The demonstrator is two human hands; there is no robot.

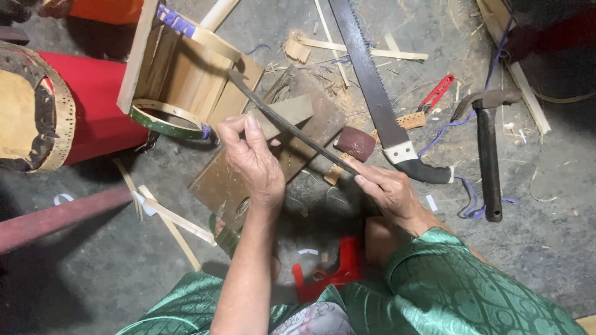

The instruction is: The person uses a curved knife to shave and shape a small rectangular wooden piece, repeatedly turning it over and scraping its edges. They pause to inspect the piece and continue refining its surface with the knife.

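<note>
The left hand [253, 162] is closed in a pinch, thumb and fingers pressed on a flat, pale wooden slat [287, 113] that lies tilted across a dark wooden block [323, 124] on the concrete floor [546, 205]. The right hand [390, 191] is wrapped tight around the handle end of a long, dark blade [285, 124], a rasp or knife, I cannot tell which. The blade runs slantwise up and to the left from that fist, crossing over the slat just beside the left fingertips, its tip ending near an unfinished wooden drum shell [186, 74].

That shell lies on its side just beyond the left hand, a green hoop [162, 124] at its open mouth. A red drum [74, 111] with a studded skin head lies to its left.

To the right of the block, a small maroon roll [355, 142] sits near the right hand. A hand saw [372, 87] with a black and white grip lies just past it, and a hammer [488, 149] lies farther right, well apart from both hands. A red-handled tool [436, 93] rests between saw and hammer. Wood splinters and shavings litter the floor around the block. A red plastic piece [335, 273] shows below the hands, near the green sleeves.
</note>
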